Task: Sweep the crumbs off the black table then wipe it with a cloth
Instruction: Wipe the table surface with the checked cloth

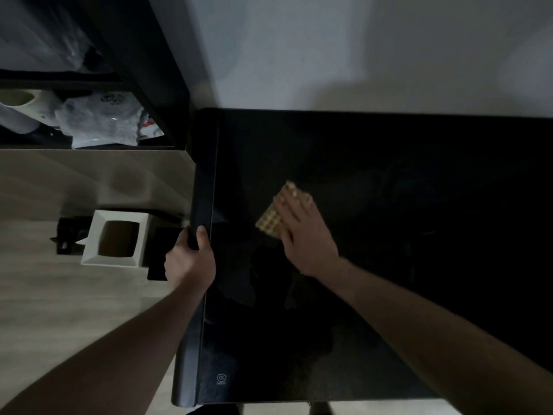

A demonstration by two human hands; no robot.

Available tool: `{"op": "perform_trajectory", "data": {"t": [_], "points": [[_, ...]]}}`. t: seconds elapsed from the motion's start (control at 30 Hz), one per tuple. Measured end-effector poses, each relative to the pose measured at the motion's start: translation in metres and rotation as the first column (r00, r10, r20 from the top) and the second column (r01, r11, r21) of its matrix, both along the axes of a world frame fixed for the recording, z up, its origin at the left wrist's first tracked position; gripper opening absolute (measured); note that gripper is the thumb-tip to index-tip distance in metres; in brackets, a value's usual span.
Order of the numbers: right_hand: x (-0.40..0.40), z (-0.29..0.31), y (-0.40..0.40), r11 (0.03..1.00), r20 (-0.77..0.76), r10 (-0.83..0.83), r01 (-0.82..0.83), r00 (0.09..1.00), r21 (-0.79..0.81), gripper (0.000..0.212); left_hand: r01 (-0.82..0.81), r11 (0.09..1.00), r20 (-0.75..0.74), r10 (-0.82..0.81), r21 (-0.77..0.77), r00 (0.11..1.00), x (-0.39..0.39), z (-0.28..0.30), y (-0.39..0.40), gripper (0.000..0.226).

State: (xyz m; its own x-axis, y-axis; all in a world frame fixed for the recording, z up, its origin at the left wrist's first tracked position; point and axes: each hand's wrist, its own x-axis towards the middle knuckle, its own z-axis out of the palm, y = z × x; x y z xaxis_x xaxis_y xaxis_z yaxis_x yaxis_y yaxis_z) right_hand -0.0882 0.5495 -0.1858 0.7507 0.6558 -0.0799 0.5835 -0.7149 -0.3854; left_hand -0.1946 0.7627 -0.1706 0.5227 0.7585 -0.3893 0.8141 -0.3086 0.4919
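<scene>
The black table fills the right and middle of the head view, its glossy top dark. A yellow waffle-textured cloth lies on the top left of centre. My right hand presses flat on the cloth with straight fingers, covering most of it. My left hand grips the table's left edge, thumb on top and fingers curled under the rim. No crumbs can be made out on the dark surface.
A white square bin with a dark opening stands on the pale floor left of the table. A black shelf unit with plastic bags and a paper roll sits at the upper left. A white wall runs behind the table.
</scene>
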Motion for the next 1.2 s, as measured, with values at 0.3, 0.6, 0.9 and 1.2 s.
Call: {"op": "perform_trajectory", "data": {"t": [0.3,0.6,0.9,1.2], "points": [[-0.204,0.009,-0.113,0.972,-0.052,0.234,-0.233,0.971,0.018,0.048,-0.029,1.000,-0.003,0.029,0.008,1.000,-0.001,0.001,0.000,0.061],[-0.069,0.051,-0.113,0.876,-0.393,-0.233,0.368,0.889,0.312,0.035,-0.016,0.996,-0.003,0.017,0.085,1.000,-0.001,-0.002,-0.002,0.052],[0.200,0.020,-0.125,0.942,-0.019,-0.335,0.335,0.942,0.024,0.065,0.026,0.987,0.018,-0.029,0.158,0.999,-0.004,-0.019,0.003,0.053],[0.150,-0.015,-0.101,0.938,0.093,-0.343,0.345,0.935,-0.006,0.061,0.039,0.978,0.016,-0.043,0.204,0.999,-0.003,-0.027,0.004,0.051]]}}
